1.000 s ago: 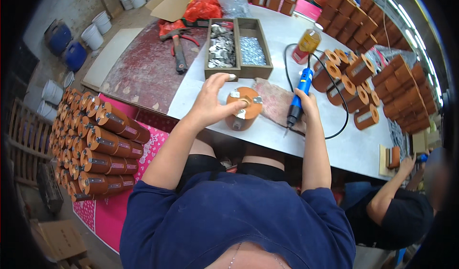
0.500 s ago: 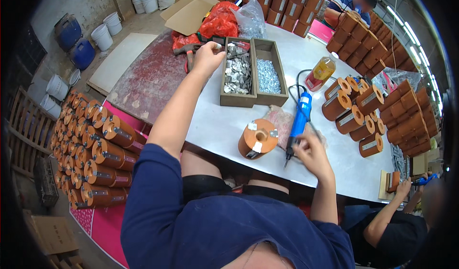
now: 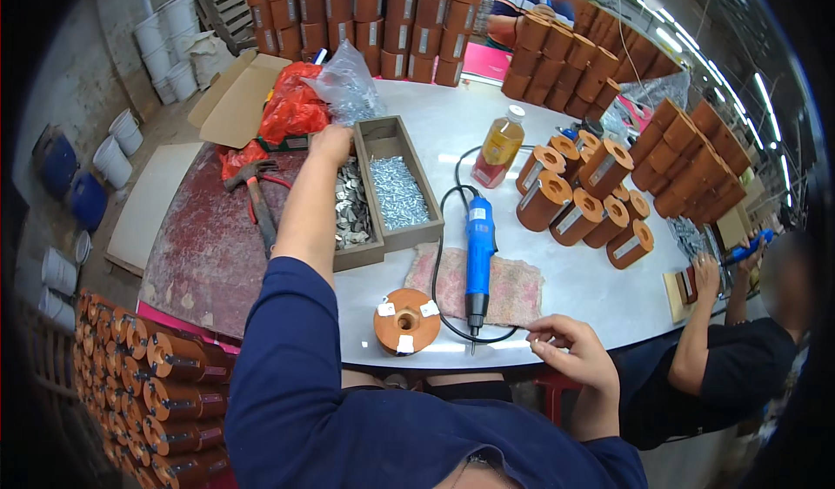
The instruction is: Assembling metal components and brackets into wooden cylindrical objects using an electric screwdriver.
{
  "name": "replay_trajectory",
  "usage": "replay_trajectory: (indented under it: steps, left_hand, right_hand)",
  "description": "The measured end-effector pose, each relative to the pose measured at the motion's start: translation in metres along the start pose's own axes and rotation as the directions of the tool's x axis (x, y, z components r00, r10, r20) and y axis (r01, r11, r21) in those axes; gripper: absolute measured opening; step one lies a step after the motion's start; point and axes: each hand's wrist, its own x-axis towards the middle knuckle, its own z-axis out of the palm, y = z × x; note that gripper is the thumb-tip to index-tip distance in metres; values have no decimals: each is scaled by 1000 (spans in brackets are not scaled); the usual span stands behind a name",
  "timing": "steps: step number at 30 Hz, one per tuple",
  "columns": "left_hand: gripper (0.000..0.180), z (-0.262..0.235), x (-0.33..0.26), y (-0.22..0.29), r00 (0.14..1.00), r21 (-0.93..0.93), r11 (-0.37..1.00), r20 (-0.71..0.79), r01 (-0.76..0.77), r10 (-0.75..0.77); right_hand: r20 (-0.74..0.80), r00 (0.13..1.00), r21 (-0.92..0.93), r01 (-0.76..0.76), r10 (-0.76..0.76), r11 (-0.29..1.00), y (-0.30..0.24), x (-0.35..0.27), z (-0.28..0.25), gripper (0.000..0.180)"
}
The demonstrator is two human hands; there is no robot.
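Left hand [image 3: 332, 146] at the box [image 3: 358, 257] — grip unclear; right hand [image 3: 571, 350] loosely open — brown cylinder [image 3: 407, 304] standing between them

The screwdriver [image 3: 478, 254] lies on the cloth [image 3: 519, 293], right of the cylinder [image 3: 390, 325].

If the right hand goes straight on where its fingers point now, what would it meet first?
Most likely the right hand would meet the black cable first, near the tip of the blue screwdriver; depth is unclear, so it could pass above.
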Motion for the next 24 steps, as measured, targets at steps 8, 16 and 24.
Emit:
replay_trajectory:
  steps: [8,16,24]
  left_hand:
    - [35,-51,-52,39,858,-509,814,-513,-281,-25]
    - [51,-155,-199,181,664,-532,480,-732,-697,152]
    - [38,-122,-253,150,723,-582,583,-691,-567,13]
  right_hand:
    - [-121,976,209,205,-183,956,9,35,17,27]
    - [-436,759,504,651,-484,567,-52,111,67,50]
    - [-542,789,749,610,-289,258,-42,112,71,15]
